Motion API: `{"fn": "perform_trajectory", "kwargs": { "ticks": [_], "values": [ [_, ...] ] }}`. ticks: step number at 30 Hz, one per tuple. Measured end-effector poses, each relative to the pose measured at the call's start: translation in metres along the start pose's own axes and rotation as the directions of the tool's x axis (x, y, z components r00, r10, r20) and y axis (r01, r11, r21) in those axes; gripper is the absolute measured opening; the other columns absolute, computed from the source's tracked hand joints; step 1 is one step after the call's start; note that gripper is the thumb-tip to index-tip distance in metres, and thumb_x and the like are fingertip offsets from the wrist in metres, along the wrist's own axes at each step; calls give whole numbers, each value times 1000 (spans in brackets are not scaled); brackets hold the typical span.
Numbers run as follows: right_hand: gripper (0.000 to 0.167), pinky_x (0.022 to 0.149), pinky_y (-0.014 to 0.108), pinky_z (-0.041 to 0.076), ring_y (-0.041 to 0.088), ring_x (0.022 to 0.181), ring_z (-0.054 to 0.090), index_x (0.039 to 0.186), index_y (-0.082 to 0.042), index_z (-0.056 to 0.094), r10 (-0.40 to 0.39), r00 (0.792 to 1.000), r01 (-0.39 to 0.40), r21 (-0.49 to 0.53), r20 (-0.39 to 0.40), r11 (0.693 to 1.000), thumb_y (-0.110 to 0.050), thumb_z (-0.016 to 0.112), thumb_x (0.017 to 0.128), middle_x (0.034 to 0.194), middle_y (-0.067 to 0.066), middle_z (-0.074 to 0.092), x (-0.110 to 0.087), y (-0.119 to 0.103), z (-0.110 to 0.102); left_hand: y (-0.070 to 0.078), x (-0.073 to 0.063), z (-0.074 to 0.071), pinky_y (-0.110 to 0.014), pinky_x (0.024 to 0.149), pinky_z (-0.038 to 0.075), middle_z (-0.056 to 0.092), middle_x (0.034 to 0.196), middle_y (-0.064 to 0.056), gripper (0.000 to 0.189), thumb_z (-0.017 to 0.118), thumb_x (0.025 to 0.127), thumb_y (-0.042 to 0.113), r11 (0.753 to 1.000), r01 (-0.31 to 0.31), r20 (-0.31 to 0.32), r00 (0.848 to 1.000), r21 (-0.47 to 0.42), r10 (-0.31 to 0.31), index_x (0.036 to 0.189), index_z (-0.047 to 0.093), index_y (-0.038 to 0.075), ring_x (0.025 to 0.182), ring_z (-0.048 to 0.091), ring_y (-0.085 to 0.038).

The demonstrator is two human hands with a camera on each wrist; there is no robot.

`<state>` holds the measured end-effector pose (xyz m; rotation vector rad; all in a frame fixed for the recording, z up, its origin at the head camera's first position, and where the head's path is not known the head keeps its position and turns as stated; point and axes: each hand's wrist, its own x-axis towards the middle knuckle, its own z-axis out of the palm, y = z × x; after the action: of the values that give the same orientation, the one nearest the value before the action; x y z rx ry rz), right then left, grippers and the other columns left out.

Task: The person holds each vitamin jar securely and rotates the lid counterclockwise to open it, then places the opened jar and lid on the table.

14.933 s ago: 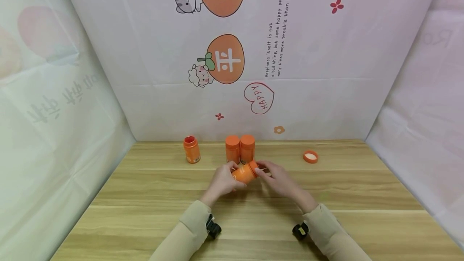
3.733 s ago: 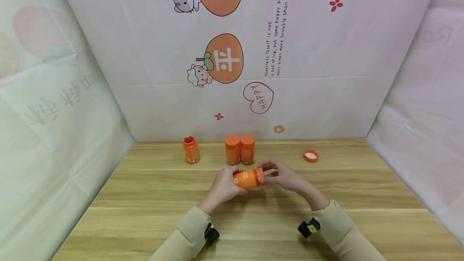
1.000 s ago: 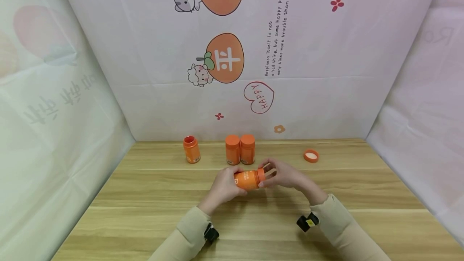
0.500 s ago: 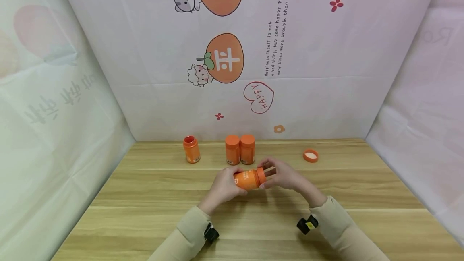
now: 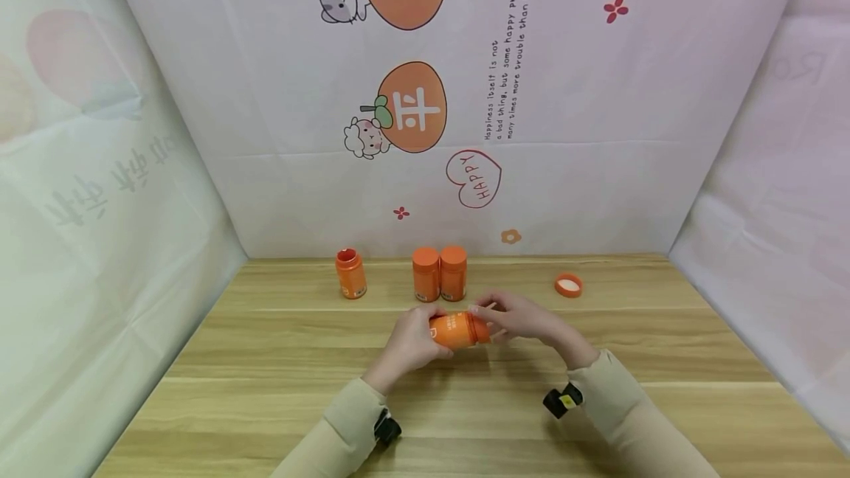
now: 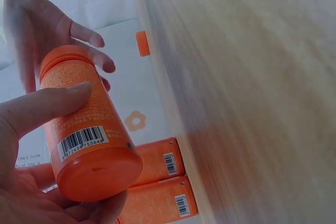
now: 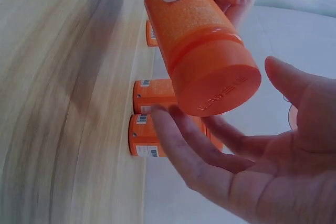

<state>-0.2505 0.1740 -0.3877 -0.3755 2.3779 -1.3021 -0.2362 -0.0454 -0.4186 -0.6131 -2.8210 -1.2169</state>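
Note:
An orange supplement bottle (image 5: pixel 451 330) lies tilted in my left hand (image 5: pixel 408 339), which grips its body with the screw cap pointing right. The left wrist view shows my thumb across the label, and the barcode and base face the camera. The orange cap (image 7: pixel 218 80) is on the bottle. My right hand (image 7: pixel 273 166) is spread around the cap in the right wrist view, thumb on one side and fingers on the other. A gap shows between thumb and cap; whether any fingertip touches it I cannot tell.
Two capped orange bottles (image 5: pixel 440 275) stand side by side behind my hands. To their left is an uncapped orange bottle (image 5: pixel 350 274). A loose orange cap (image 5: pixel 568 285) lies inside-up at the right on the wooden table (image 5: pixel 279 389). White printed sheets (image 5: pixel 584 131) enclose the back and sides.
Over the last second my right hand's fingers have shifted round the cap, from pinching its rim to standing loose. Earlier the bottle was tilted more steeply. The left hand keeps its hold.

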Motion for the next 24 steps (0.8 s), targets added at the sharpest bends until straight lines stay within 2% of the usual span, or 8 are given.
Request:
{"fn": "perform_trajectory", "kwargs": {
  "ticks": [4,6,11,17,24],
  "values": [
    [57,72,41,56,23,79,65,119,-3,56,86,996,-85,-36,33,996,-53,53,91,96,10,62,3,0,0,1,0,0,-37,79,48,65,98,-2,50,87,59,12,1000,-10,-3,1000,16,11,104,65,12,86,56,-16],
    [58,73,42,56,27,80,67,118,-3,56,117,992,-116,-39,48,993,-55,52,91,95,10,64,3,0,1,1,-1,0,-36,79,48,65,98,-2,50,87,60,12,1000,-15,-3,1000,25,15,104,64,12,86,57,-16],
    [59,72,42,56,30,81,68,118,-3,56,130,989,-129,-25,63,991,-55,51,91,93,12,66,4,1,1,1,-1,1,-36,80,48,65,98,-1,50,87,60,11,999,-22,-4,1000,35,22,104,64,12,87,57,-15],
    [57,73,42,56,28,82,67,119,-3,54,100,993,-100,-5,61,995,-51,58,89,94,12,64,3,3,0,1,0,0,-35,78,47,65,98,-2,49,87,59,11,999,-27,-8,1000,24,28,103,64,12,86,56,-16],
    [55,76,45,55,33,88,66,122,-1,50,10,997,-12,24,83,1000,-38,68,86,104,14,61,1,3,-2,-2,1,1,-36,79,48,64,98,-1,49,87,60,11,1000,-23,2,1000,15,23,103,64,13,87,56,-15]
  ]
}}
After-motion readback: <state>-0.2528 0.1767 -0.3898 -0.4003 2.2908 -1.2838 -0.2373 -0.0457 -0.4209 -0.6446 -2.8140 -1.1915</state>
